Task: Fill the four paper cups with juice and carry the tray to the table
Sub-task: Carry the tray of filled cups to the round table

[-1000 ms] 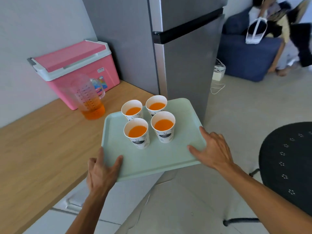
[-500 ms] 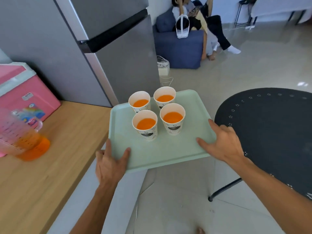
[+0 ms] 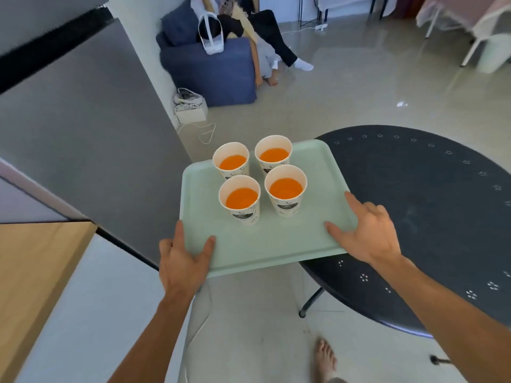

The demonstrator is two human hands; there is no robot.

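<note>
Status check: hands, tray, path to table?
Left hand and right hand grip tray. Four cups full, upright. Black table alongside, nothing between.

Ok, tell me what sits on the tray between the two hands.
Head view: bare tray floor between left hand and right hand; the four cups stand farther back.

Pale mint-green tray (image 3: 276,244), four white paper cups (image 3: 240,199) printed with black drawings, bright orange juice (image 3: 285,189) inside, black round table (image 3: 431,205) dotted with small white flower marks, grey fridge (image 3: 88,139), navy sofa (image 3: 210,70), light wood counter (image 3: 33,272)
</note>
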